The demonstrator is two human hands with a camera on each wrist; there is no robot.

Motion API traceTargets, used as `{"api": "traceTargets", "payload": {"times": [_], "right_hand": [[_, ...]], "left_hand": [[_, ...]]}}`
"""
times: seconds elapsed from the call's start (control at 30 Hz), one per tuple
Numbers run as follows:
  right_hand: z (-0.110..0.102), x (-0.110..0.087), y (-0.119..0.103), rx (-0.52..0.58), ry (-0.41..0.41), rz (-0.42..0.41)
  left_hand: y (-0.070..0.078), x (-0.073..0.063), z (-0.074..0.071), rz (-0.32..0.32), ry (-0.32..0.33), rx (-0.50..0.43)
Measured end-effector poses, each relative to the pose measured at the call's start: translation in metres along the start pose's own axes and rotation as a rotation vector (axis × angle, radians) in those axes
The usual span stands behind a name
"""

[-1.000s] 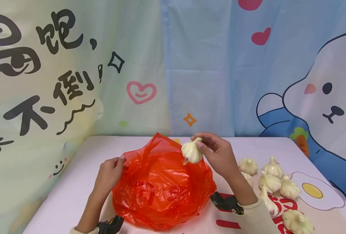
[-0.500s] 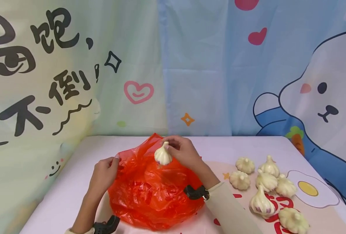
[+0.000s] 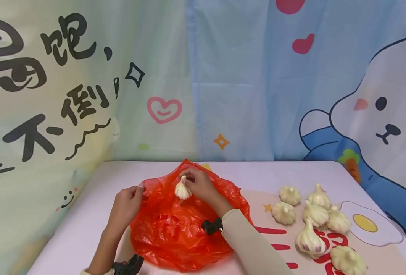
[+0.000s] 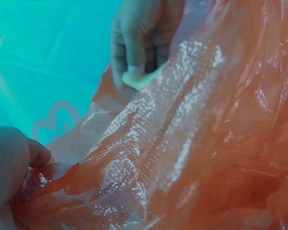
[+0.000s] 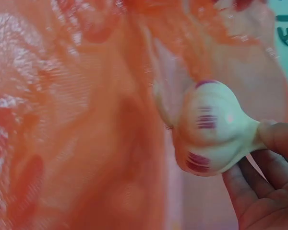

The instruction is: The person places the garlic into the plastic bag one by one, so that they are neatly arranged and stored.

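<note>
A crinkled red plastic bag (image 3: 186, 233) lies in the middle of the table. My left hand (image 3: 125, 206) pinches its rim at the left side; in the left wrist view, that hand (image 4: 12, 167) shows at the lower left with the film between thumb and fingers. By its stem, my right hand (image 3: 200, 186) pinches a white garlic bulb (image 3: 182, 190) at the bag's mouth. Purple streaks mark this garlic bulb (image 5: 209, 127) in the right wrist view, where red film surrounds it. The left wrist view has the bulb mostly hidden behind the bag.
Several more garlic bulbs (image 3: 315, 213) lie grouped on the right of the table (image 3: 120, 172), one nearer the front edge. The tabletop carries printed red strokes and a fried-egg picture (image 3: 371, 223). A printed curtain (image 3: 230, 76) hangs behind the table.
My right hand has carried the garlic bulb leftward and down, from the bag's right side to its mouth. My left hand keeps its pinch on the rim.
</note>
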State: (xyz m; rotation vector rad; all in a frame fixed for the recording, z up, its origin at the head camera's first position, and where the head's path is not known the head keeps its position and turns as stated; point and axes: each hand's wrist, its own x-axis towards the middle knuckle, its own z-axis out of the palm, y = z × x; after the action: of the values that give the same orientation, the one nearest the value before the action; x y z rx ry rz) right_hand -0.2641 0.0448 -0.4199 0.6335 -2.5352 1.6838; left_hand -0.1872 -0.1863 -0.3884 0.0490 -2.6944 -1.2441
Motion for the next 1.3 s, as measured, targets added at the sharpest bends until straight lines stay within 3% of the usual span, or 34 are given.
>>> {"api": "traceTargets", "payload": {"times": [0.43,0.67,0.93,1.17,1.3], "right_hand": [[0.025,0.003,0.023,0.028,0.188,0.047],[0.033,0.002,0.021,-0.056,0.172,0.007],[0.035,-0.001,0.028,0.012,0.266,0.047],[0.033,0.001,0.032,-0.029,0.174,0.000],[0.031,0.003,0.031,-0.035,0.137,0.025]], "left_hand": [[-0.001,0.001,0.003,-0.009,-0.004,0.002],[0.001,0.000,0.003,-0.016,-0.008,0.013],[0.001,0.000,0.004,-0.030,-0.018,0.006],[0.002,0.001,0.004,0.007,-0.001,0.033],[0.001,0.000,0.002,-0.004,-0.004,0.025]]}}
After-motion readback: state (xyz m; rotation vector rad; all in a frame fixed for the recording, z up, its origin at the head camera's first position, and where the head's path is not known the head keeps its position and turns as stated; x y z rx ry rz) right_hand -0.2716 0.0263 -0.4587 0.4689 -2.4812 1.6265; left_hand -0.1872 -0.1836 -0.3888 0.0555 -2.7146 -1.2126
